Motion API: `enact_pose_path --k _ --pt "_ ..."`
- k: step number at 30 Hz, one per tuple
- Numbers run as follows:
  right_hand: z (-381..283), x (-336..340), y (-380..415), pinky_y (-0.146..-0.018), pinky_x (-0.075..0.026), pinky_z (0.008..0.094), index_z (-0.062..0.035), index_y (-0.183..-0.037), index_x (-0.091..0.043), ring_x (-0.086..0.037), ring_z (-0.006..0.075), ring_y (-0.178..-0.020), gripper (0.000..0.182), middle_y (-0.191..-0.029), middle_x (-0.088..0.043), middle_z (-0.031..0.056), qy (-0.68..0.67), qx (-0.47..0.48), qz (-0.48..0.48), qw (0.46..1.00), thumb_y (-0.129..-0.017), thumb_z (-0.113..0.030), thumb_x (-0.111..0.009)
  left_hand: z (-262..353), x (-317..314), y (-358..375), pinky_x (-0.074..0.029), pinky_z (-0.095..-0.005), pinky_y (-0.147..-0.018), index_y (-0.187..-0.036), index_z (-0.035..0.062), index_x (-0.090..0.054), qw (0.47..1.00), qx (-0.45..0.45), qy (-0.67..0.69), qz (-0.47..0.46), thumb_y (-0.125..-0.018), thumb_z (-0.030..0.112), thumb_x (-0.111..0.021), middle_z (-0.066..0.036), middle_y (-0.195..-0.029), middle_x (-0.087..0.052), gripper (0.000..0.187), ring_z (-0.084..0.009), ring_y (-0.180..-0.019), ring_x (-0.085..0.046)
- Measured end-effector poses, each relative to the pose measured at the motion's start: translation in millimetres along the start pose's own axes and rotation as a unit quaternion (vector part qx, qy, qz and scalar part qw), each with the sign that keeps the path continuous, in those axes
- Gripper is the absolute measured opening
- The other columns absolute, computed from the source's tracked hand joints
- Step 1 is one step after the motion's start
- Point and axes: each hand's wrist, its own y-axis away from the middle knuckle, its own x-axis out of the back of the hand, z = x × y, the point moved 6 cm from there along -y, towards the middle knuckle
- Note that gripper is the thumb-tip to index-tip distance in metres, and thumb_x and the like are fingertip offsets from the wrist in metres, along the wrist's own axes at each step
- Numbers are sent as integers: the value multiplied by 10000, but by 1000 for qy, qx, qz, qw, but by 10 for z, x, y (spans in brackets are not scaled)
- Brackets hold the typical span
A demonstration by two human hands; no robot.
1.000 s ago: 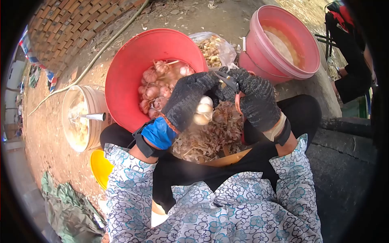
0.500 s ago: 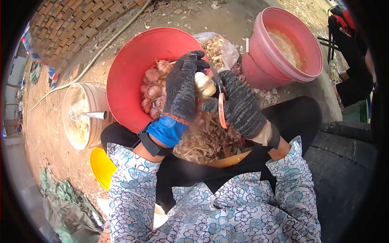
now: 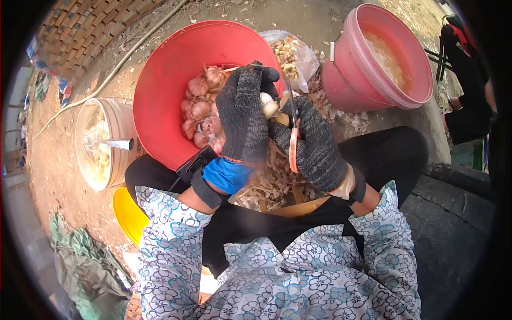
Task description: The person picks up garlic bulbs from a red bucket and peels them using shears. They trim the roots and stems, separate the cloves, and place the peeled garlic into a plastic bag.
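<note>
My left hand, in a dark knit glove, is closed round a whitish garlic bulb at its right side. My right hand, gloved too, grips scissors with orange handles; their metal blades point up beside the bulb, and its thumb side is close to the garlic. Under the left forearm stands a large red tub holding several pinkish garlic bulbs. Below both hands lies a heap of dry garlic skins between the knees.
A pink bucket with pale contents stands at upper right, beside a plastic bag of cloves. At left are a white bucket, a yellow container and green cloth. Another person's dark-clothed leg shows at far right.
The view has shifted slightly. Less of the garlic bulb shows now, and my two hands sit closer together around it. My right hand still holds the scissors.
</note>
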Motion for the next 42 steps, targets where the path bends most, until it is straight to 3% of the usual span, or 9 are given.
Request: enact_pose_path --k 8,16,18,25,27,28,30,31,42 --pt "10 48 -104 -812 -462 247 -16 -1171 -463 -530 117 -957 333 -1061 -542 76 -211 -88 -27 973 -845 -18 -531 -354 55 -175 -492 -263 -519 -909 34 -603 875 334 351 -1 -882 271 -513 -38 -751 -609 255 -132 -618 -586" --pt "-68 421 -138 -698 -476 244 -43 -1130 -528 -558 111 -850 296 -1038 -571 58 -236 -181 50 953 -837 -54 -565 -18 -70 -101 -449 -240 -814 -1157 7 -510 948 75 111 -288 -882 199 -502 -59 -1022 -577 336 -115 -913 -554" --pt "-220 489 -144 -752 -477 256 -33 -1148 -517 -563 130 -893 313 -1048 -569 67 -147 41 22 988 -837 -36 -551 47 -207 -8 -409 -230 -879 -1194 -2 -480 896 208 158 -360 -864 149 -532 -53 -1103 -554 367 -113 -1001 -514" --pt "-170 439 -114 -766 -460 240 -30 -1282 -363 -524 142 -958 409 -1149 -516 84 -152 -46 -13 987 -880 -55 -428 82 -296 31 -439 -239 -832 -1140 -16 -520 899 220 117 -361 -833 141 -580 -60 -1071 -567 349 -105 -950 -531" --pt "148 625 -40 -731 -461 278 -45 -1218 -446 -558 189 -872 428 -1073 -564 100 -289 -141 83 943 -803 34 -515 193 -234 38 -442 -236 -812 -1126 -12 -525 882 -242 -233 -329 -846 133 -558 -53 -1043 -570 316 -96 -915 -536" --pt "123 654 -33 -731 -461 278 -45 -1218 -446 -558 189 -872 428 -1073 -564 100 -291 -142 86 942 -803 34 -515 271 -261 48 -442 -236 -812 -1126 -12 -525 882 -241 -234 -332 -846 133 -558 -53 -1043 -570 316 -96 -915 -536" --pt "-194 712 -68 -673 -473 298 -38 -1163 -490 -579 240 -779 412 -907 -589 136 189 0 46 981 -761 13 -560 144 -250 23 -444 -231 -787 -1106 -6 -532 938 192 17 -287 -851 104 -536 -42 -1022 -569 278 -94 -892 -535" --pt "-394 679 -58 -659 -472 350 -43 -1143 -513 -572 292 -745 424 -795 -568 169 337 149 31 929 -725 -37 -584 129 -266 41 -444 -231 -787 -1106 -6 -532 938 193 17 -289 -851 104 -536 -42 -1022 -569 278 -94 -892 -535" --pt "-358 478 148 -630 -450 403 -19 -1118 -513 -580 299 -732 423 -777 -585 143 530 118 -47 839 -723 -152 -586 319 -266 61 -481 -283 -680 -1019 0 -587 908 -99 -265 -310 -815 106 -590 -95 -827 -637 230 -163 -747 -614"
